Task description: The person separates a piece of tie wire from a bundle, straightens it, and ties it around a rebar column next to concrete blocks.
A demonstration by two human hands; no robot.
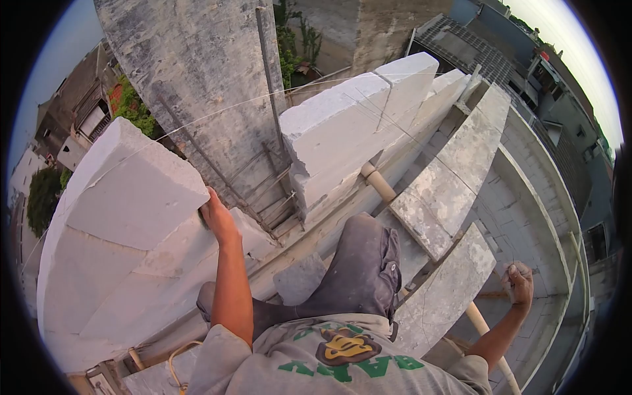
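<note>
My left hand (pixel 218 216) touches the white block's (pixel 131 191) end, grip unclear | block: atop the wall (pixel 105 283), my left | my right hand (pixel 518 284): clenched, contents unclear | risks: sideways push tips block; gapped concrete slabs (pixel 438 187) trap my foot

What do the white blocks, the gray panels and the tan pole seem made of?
White blocks: probably lightweight concrete, matte, with chipped, grainy edges. Gray panels: perhaps cement-coated boards, given the blotchy, splattered faces. Tan pole: smooth and round, so bamboo or plastic; I can't tell which.
</note>
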